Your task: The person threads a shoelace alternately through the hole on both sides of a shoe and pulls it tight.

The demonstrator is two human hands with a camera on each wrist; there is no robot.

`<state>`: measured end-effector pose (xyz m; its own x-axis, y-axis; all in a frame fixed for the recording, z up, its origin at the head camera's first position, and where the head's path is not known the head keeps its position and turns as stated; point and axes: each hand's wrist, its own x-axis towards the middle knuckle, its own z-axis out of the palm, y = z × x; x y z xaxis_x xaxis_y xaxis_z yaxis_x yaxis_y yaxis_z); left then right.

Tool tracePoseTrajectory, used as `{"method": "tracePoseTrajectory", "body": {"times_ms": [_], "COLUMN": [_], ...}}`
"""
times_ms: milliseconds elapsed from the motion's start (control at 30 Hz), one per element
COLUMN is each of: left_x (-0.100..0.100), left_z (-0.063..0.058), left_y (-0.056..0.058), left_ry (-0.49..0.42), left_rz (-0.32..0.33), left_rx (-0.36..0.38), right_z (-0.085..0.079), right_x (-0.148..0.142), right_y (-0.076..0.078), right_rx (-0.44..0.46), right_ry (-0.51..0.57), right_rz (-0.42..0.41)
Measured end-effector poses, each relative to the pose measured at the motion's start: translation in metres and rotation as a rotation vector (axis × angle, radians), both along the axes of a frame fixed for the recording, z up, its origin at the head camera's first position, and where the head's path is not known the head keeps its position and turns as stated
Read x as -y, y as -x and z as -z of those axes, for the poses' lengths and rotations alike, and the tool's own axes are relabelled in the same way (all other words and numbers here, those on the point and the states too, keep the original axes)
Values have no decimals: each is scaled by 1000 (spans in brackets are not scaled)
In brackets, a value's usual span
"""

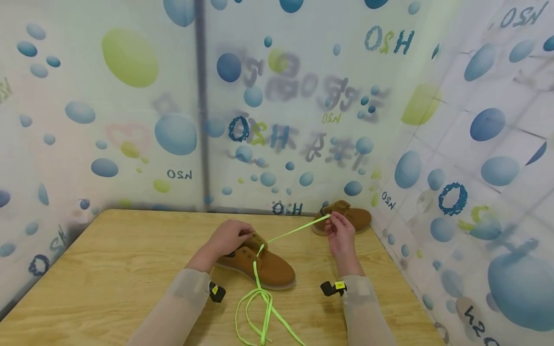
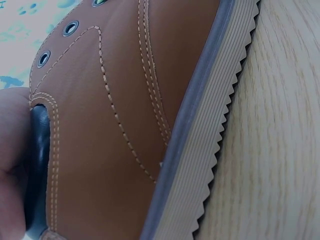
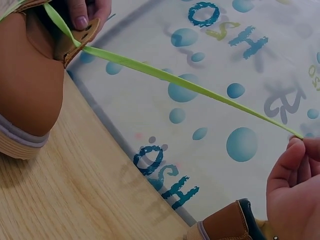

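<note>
A brown leather shoe [image 1: 277, 270] stands on the table, toe toward the right. My left hand [image 1: 227, 239] grips the far eyelet flap near the ankle opening; its thumb on the flap [image 3: 89, 34] shows in the right wrist view. A neon-green shoelace [image 3: 190, 88] passes through the front eyelets. One length runs taut up to my right hand [image 1: 341, 236], which pinches it between thumb and fingers, raised off to the right. The lace's other length hangs over the near side and lies looped on the table. Eyelets [image 2: 70, 28] farther up the near flap hold no lace.
A second brown shoe [image 1: 361, 218] stands at the table's far right corner, partly behind my right hand. The wooden table [image 1: 108, 269] meets a bubble-patterned curtain [image 1: 303, 158] at the back and another on the right.
</note>
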<state>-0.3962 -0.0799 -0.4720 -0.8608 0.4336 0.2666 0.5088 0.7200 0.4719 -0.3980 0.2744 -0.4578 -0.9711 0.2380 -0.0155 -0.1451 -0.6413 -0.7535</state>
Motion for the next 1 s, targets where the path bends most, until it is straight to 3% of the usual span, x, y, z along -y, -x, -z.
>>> {"method": "tracePoseTrajectory", "body": {"times_ms": [533,833,1000], "left_x": [1,1,0], "left_z": [-1,-3,-4], "left_y": [-1,-1,-4], "left_ry": [-3,4,-10], "left_rz": [6,6,2], "left_rx": [-7,-5,6], "right_z": [-2,-2,0], "right_x": [0,3,6], "right_y": [-2,-3,-3], "right_rx": [9,-38,-121], "right_ry": [17,74,118], "right_rz": [-12,-36,-112]}}
